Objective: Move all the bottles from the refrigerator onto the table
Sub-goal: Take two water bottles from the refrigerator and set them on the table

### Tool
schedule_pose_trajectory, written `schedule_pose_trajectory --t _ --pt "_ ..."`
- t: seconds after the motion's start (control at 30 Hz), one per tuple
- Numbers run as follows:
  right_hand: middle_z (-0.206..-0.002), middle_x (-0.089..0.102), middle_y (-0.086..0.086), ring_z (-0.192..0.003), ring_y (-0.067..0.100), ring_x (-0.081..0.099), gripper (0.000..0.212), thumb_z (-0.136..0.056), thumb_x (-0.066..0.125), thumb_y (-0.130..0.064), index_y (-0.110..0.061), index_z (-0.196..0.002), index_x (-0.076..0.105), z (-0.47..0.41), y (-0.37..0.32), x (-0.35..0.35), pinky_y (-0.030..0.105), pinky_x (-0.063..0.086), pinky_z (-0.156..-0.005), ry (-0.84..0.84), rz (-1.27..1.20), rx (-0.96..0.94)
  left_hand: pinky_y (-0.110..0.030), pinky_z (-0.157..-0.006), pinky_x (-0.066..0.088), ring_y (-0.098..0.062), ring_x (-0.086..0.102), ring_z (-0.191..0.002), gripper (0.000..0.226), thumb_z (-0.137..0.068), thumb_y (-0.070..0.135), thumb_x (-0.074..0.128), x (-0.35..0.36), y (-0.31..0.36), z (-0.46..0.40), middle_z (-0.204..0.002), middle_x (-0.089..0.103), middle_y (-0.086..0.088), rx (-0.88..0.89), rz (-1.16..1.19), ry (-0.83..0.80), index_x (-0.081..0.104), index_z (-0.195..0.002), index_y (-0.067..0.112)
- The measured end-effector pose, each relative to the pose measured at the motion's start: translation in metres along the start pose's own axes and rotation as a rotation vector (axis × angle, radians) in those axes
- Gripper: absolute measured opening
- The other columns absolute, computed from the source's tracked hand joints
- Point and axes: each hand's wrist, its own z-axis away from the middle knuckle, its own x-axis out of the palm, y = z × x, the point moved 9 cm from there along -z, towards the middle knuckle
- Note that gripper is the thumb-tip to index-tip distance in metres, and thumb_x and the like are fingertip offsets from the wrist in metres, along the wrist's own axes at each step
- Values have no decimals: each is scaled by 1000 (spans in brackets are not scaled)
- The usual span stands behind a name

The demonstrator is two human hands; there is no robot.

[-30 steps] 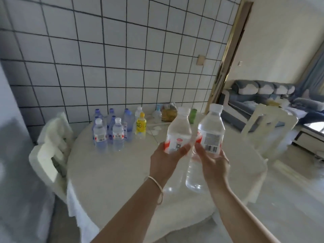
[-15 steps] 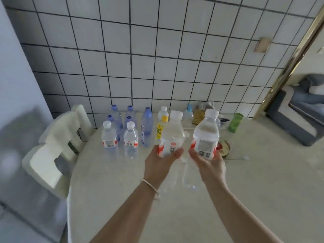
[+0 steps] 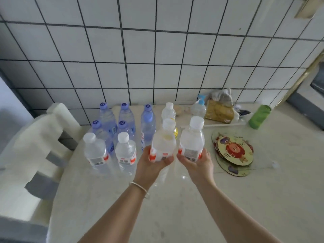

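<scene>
Where bottles (image 3: 126, 151) cluster: tiled-wall (image 3: 157, 50) table (image 3: 192, 207).

bottles (image 3: 95, 151): clear glossy plastic | wall (image 3: 157, 50): glossy tile | table (image 3: 228, 199): matt

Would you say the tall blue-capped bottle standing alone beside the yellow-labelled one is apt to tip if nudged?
Probably: the blue-capped bottle is tall and narrow. It looks full, so likely heavy and steadier. Its thin clear plastic may dent.
</scene>
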Motion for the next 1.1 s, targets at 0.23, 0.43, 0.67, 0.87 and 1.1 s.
schedule_pose_trajectory --t 0.23,0.43,0.67,0.87,1.1 --pt "-98 65 -4 -90 17 63 58 -51 81 -43 -26 -101 59 -27 43 39 31 50 -71 -29 68 80 -18 -69 52 -6 67 -81 57 -45 29 88 -8 -33 -33 -92 69 7 48 -85 21 55 -92 27" --pt "-102 61 -1 -88 16 56 56 -59 84 -29 -20 -106 56 -39 51 61 20 38 -61 -79 110 60 -10 -68 48 2 63 -81 67 -39 44 82 -13 -50 -51 -95 66 0 84 -74 81 56 -96 21" --pt "-99 61 -1 -88 18 59 53 -49 76 -34 -26 -97 54 -51 54 76 24 44 -64 -94 68 83 -34 -77 57 -13 68 -88 60 -44 40 89 -8 -60 -66 -93 71 1 127 -47 55 63 -95 23" --pt "-102 58 -1 -93 18 56 50 -57 81 -24 -27 -97 51 -58 51 85 27 44 -71 -116 87 45 -22 -72 53 -5 66 -82 47 -47 37 84 -8 -54 -74 -90 71 12 178 -24 73 63 -88 44" --pt "-101 53 -3 -93 18 53 55 -59 81 -23 -20 -105 52 -56 50 87 26 40 -71 -119 130 24 -16 -75 51 -3 65 -91 60 -49 35 85 -9 -67 -75 -99 68 5 131 -15 58 57 -101 29"
